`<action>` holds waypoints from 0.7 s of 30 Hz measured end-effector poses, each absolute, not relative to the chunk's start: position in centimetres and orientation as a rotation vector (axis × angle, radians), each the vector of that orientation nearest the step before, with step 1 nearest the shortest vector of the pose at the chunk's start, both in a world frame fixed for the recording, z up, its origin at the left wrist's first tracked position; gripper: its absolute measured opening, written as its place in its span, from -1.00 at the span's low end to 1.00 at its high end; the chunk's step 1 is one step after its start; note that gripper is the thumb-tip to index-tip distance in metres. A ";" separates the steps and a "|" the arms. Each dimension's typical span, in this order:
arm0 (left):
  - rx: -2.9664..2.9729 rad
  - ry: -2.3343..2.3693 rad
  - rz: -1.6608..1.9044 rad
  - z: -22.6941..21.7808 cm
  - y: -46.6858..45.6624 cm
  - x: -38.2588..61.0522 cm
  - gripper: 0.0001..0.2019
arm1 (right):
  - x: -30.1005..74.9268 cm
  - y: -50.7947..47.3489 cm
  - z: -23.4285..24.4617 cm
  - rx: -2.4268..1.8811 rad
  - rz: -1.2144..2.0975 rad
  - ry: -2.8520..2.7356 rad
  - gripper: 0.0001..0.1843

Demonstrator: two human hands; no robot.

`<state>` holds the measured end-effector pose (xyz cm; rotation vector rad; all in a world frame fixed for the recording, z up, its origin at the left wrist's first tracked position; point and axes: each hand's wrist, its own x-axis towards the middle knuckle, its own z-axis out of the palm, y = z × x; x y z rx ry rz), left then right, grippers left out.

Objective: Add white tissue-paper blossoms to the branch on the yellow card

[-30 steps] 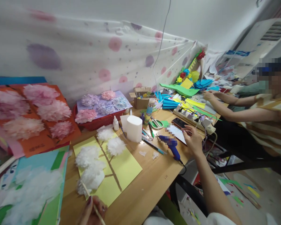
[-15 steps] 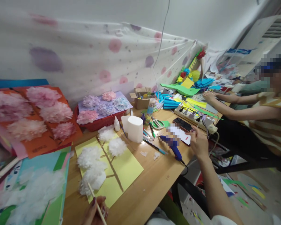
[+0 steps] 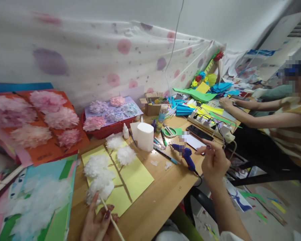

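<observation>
Left hand (image 3: 97, 221) pinched the stick (image 3: 115, 227) at near left, pen-style, probably for control, beside a white puff (image 3: 101, 182) on yellow paper (image 3: 136, 175); right hand (image 3: 214, 164) curled near the phone (image 3: 194, 142), grip unclear.

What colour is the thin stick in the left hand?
Pale cream stick; head view shows it best.

Soft light covered the table (image 3: 163, 197), with glare just right of the white roll (image 3: 145, 138); far left of it, pink flowers (image 3: 11, 113) looked stretched and blurred.
</observation>
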<state>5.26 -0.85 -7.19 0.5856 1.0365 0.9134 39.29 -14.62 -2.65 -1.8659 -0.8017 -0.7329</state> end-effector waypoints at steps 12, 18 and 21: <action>0.543 0.988 0.972 -6.8 -1.3 6.4 -0.40 | 23.5 -8.8 -4.9 -1.671 0.574 -1.799 -0.03; 0.637 1.070 0.837 -5.8 -1.0 5.4 -0.46 | 21.6 -8.8 -3.8 -1.285 0.828 -1.460 -0.44; 0.697 1.098 0.807 -5.1 -1.1 4.9 -0.43 | 21.1 -8.7 -4.0 -1.149 1.019 -1.267 -0.54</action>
